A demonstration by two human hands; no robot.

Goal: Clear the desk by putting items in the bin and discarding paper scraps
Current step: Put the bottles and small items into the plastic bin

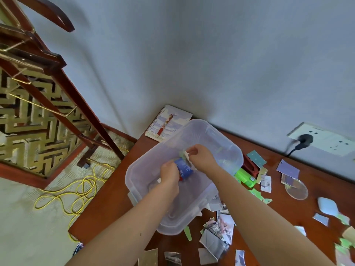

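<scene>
Hands are held inside the translucent plastic bin at the left end of the desk: a blue pack with white print is gripped by the left hand, and a small pale piece is pinched by the right hand just beyond it. Torn paper scraps are strewn near and right of the bin.

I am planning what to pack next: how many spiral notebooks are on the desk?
1. The spiral notebook lies at the far corner of the desk, behind the clear bin, by the wall. The bin may hide others.
</scene>
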